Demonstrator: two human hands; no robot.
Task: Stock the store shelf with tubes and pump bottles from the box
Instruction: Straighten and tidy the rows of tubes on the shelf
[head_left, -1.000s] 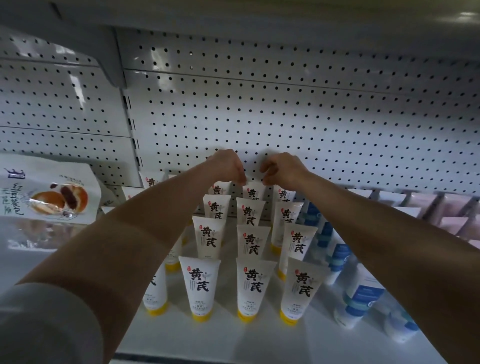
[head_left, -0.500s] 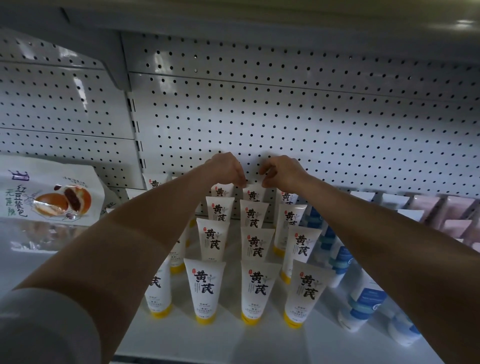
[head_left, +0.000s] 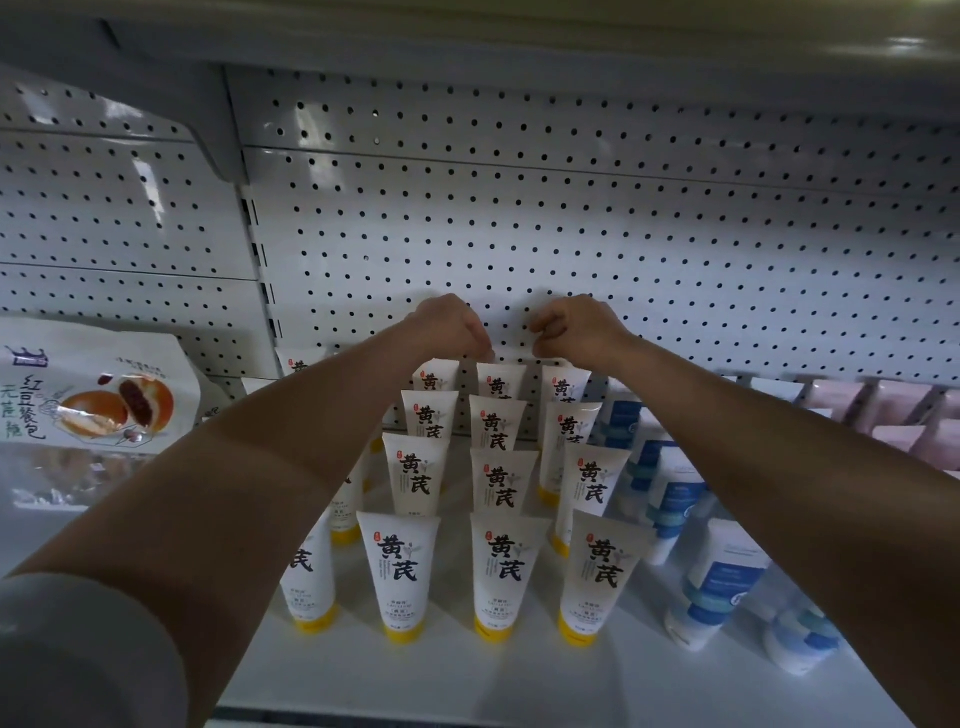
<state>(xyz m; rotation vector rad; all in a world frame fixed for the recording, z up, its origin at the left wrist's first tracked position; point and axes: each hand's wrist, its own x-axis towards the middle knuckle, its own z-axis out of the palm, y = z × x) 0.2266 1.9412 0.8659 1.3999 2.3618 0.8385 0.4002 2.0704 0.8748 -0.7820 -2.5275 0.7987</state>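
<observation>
Reaching over tubes | left hand (head_left: 451, 328) and right hand (head_left: 574, 327) curled at rearmost tube (head_left: 500, 378) | grip unclear

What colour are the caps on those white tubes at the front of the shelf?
Yellow caps, clearest on the front row of white tubes in the head view.

Dim, bluish light, glare patch top right, shadowed upper shelf, wide-angle bending at edges, foreground sleeve blurred

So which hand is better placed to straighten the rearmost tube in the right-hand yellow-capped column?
Right. The right hand hangs nearly over that rearmost tube, fingers curled down beside its top edge. The left hand sits over the left column and would probably have to cross the middle one.
</observation>
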